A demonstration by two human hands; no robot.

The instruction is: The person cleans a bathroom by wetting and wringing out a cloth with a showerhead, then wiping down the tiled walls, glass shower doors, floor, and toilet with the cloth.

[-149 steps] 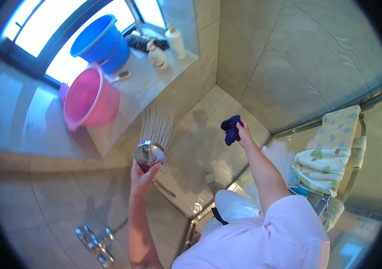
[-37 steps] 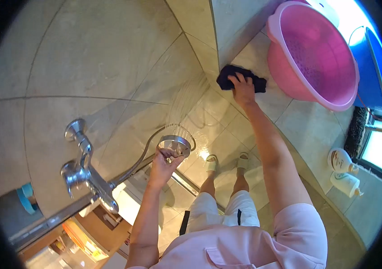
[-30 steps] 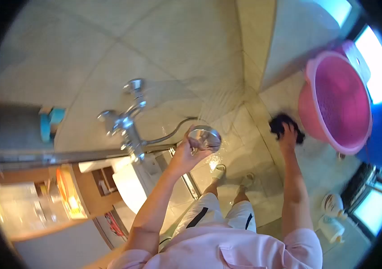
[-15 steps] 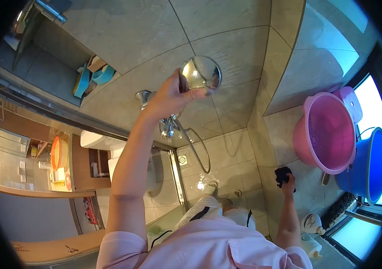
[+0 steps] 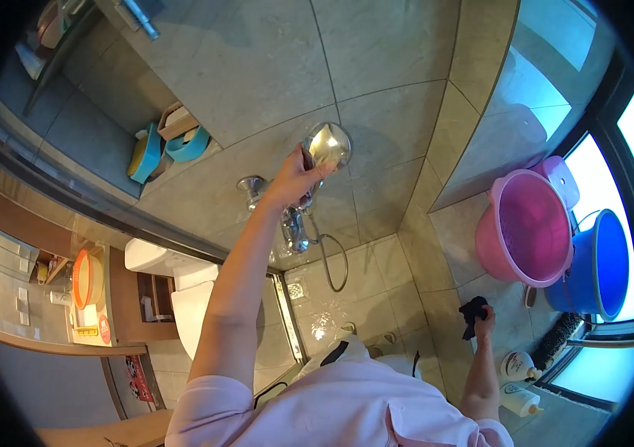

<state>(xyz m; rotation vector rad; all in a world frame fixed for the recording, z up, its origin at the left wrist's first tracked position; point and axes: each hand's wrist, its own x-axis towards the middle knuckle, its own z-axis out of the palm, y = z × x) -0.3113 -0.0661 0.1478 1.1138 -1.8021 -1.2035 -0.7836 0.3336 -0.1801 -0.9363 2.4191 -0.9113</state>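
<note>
A round chrome shower head is gripped in my left hand, held out in front of the tiled wall. Its hose loops down from the chrome mixer tap, which lies just below my left wrist. Beside the tap is a round chrome wall fitting. Off to the right, my right hand is closed on a crumpled dark cloth, above the tiled ledge.
A pink basin and a blue bucket stand on the right by the window. Near them lie a dark bristly brush and white bottles. The floor looks wet. A glass partition's rail and toilet are left.
The camera view has shifted. My left hand has brought the shower head lower, nearer the mixer tap. Spray marks seen beside it earlier no longer show clearly. My right hand still holds the cloth.
</note>
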